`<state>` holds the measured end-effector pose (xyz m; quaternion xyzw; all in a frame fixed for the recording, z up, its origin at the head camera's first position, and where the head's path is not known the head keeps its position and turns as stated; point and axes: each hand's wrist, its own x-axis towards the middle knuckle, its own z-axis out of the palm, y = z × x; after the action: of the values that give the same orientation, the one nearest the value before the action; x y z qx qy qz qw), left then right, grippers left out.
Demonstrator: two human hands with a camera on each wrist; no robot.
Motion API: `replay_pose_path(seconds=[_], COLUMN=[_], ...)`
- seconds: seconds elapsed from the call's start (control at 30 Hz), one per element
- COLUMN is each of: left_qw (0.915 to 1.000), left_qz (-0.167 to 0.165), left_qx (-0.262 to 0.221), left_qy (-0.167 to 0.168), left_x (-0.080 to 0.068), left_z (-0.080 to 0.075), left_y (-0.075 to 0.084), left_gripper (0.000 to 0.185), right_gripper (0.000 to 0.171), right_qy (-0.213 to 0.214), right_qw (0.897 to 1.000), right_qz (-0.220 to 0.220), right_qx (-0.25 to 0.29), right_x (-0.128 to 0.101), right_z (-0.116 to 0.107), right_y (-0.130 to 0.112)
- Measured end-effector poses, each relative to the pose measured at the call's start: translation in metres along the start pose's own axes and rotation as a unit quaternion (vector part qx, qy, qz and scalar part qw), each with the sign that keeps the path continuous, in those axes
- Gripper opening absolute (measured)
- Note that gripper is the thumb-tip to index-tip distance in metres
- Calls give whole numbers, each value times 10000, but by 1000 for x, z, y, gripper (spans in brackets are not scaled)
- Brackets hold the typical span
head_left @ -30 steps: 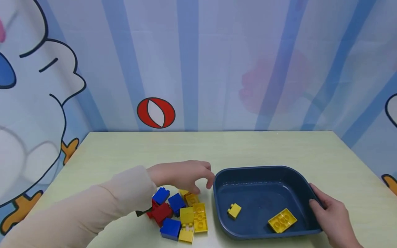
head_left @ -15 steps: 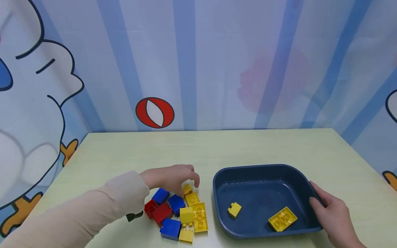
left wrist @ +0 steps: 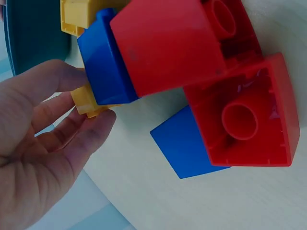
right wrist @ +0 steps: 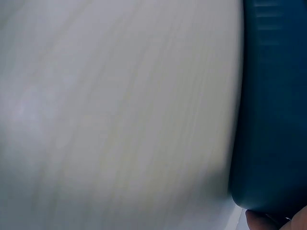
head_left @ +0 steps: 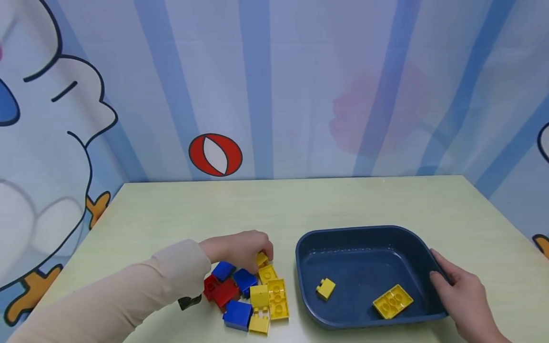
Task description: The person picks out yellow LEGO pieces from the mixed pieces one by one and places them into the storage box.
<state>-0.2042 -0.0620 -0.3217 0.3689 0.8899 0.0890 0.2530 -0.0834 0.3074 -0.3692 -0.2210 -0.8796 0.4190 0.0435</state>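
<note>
At the far end of a pile of toy bricks, my left hand [head_left: 244, 248] pinches a small yellow brick [head_left: 261, 259] between thumb and fingers. The left wrist view shows that yellow brick [left wrist: 85, 101] partly hidden behind a blue brick [left wrist: 109, 62], with the left hand [left wrist: 53, 124] around it. My right hand [head_left: 465, 295] grips the right rim of a dark blue tray [head_left: 360, 231], thumb over the edge. Inside the tray lie a small yellow brick [head_left: 325, 289] and a larger yellow brick [head_left: 392, 301], studs hidden and hollow side up.
Beside the pinched brick lie red bricks [head_left: 226, 293], blue bricks [head_left: 238, 314] and several more yellow bricks [head_left: 278, 299], close together on the pale table [head_left: 257, 205]. A patterned curtain [head_left: 291, 95] stands behind the table. The tray is just right of the pile.
My left hand has come from beside the tray's left rim back to the pile, and its fingers have closed on the small yellow brick. The right hand keeps its grip on the tray.
</note>
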Motion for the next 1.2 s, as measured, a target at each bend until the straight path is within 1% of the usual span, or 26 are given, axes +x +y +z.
replay_pose_path(seconds=[0.17,0.4,0.5,0.73,0.97,1.2], left_qw=[9999,9999,9997,9980,9966,9943], left_qz=[-101,16,72,394,485,527], left_qx=[-83,-75,-42,152,295,476], left_qy=[53,133,239,468,601,790], left_x=[0,-2,-3,-3,-3,-13], left_z=[2,-1,-5,-16,-24,-40], left_y=[-2,0,3,9,15,34], left_gripper=[30,30,32,32,32,31], right_gripper=[49,50,50,50,50,50], right_qy=[-10,-16,-25,-38,-20,-46], right_qw=[10000,10000,10000,10000,10000,10000], right_qz=[30,73,47,20,-33,-23], right_qx=[33,54,51,29,29,30], right_x=[1,1,0,2,2,3], right_z=[0,1,0,0,0,1], right_y=[-1,-1,-1,1,2,5])
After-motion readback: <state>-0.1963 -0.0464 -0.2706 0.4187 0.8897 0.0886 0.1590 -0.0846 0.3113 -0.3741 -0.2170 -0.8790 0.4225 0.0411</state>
